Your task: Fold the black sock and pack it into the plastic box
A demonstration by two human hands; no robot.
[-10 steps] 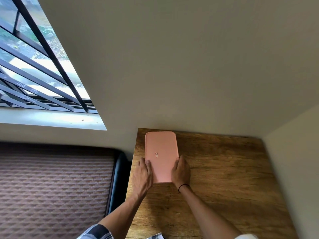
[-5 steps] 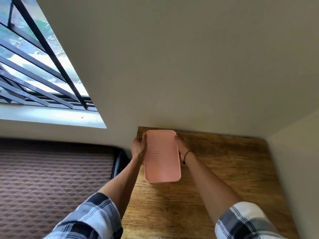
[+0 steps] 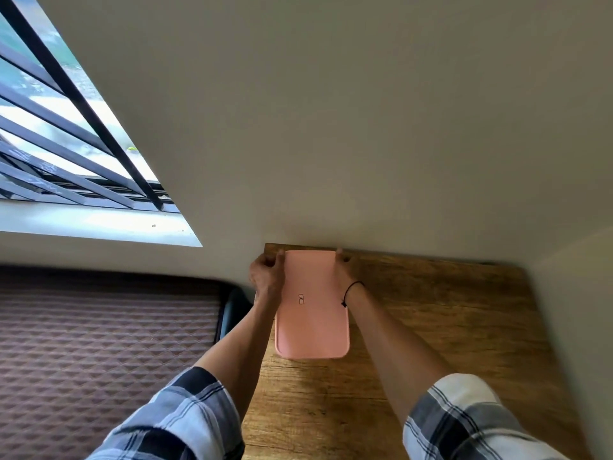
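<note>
Big stuff first: plain wall takes up most of the view, barred window [image 3: 66, 134] far left, quilted mattress [image 3: 99, 343] near left, and a wooden table [image 3: 447, 327] pushed into the corner on the right. On the table's far-left part sits the pink plastic box [image 3: 311, 313], lid on, long side running away from the camera, far end just about at the wall. Left hand [image 3: 267, 277] is curled over the far-left corner of the lid, right hand [image 3: 345, 270] grips the far-right edge, fingers wrapped around the rim, black band [image 3: 351, 290] on that wrist. The black sock is nowhere in sight; can't tell if it's already inside. My guess is this is the lid step, either popping it off or pressing it shut. Next move needs even force on both far corners so the box doesn't skid.
</note>
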